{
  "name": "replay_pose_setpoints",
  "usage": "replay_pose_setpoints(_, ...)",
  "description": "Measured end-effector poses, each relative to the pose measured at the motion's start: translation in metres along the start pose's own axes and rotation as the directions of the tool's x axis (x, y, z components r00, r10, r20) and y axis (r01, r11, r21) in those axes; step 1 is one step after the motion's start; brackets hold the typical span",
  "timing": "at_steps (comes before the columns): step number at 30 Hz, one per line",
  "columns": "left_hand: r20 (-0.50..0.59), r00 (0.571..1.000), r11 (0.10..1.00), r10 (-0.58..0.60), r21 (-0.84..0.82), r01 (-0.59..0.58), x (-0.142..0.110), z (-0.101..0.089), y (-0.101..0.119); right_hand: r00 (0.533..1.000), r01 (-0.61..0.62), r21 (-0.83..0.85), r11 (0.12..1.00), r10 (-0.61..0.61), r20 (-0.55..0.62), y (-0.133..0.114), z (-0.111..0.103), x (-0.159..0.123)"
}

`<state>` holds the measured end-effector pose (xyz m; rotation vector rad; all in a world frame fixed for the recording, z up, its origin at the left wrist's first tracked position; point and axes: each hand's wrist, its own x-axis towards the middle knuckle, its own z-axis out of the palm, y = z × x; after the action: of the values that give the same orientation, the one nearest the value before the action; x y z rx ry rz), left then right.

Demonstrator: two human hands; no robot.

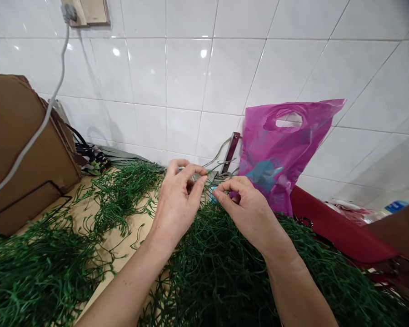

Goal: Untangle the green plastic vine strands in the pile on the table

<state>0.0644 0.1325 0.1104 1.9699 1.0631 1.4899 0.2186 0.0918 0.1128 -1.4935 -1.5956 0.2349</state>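
Note:
My left hand [179,200] is closed in a pinch, thumb against forefinger, on a thin green artificial plant stem [221,164] whose tip sticks out to the right. Just beside it my right hand [247,206] is also pinched shut; its fingertips hide whatever small piece they hold. Both hands hover over a big heap of loose green plastic stems [221,259]. Further stems lie in a pile [30,268] at the left and in a bunch [126,186] behind my left forearm.
A purple plastic bag [282,150] stands against the white tiled wall [187,77], with a red case-like object [337,227] to its right. At left, a cardboard box [17,131] has a grey cable [44,122] hanging in front. Pale tabletop [138,229] shows between the piles.

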Motion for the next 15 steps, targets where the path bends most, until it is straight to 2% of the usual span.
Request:
replay_pose_setpoints(3,0.124,0.991,0.998,-0.051,-0.036,0.056,0.002,-0.002,0.001,0.999,0.036,-0.061,0.998,-0.037,-0.013,-0.003,-0.001,-0.003)
replay_pose_setpoints(6,0.170,0.981,0.992,-0.097,-0.068,0.109,0.004,-0.004,0.001,0.992,0.117,-0.129,0.985,-0.123,-0.041,-0.007,-0.005,-0.006)
replay_pose_setpoints(10,0.215,0.974,0.994,-0.068,-0.068,0.085,0.003,-0.006,0.004,0.939,0.263,-0.284,0.922,-0.312,-0.143,-0.012,-0.011,-0.008)
replay_pose_setpoints(12,0.227,0.973,0.996,-0.048,-0.058,0.062,0.003,-0.007,0.007,0.910,0.327,-0.354,0.876,-0.393,-0.134,-0.012,-0.012,-0.008)
replay_pose_setpoints(15,0.228,0.974,0.999,-0.018,-0.045,0.029,0.002,-0.007,0.009,0.893,0.365,-0.395,0.843,-0.438,-0.109,-0.009,-0.011,-0.006)
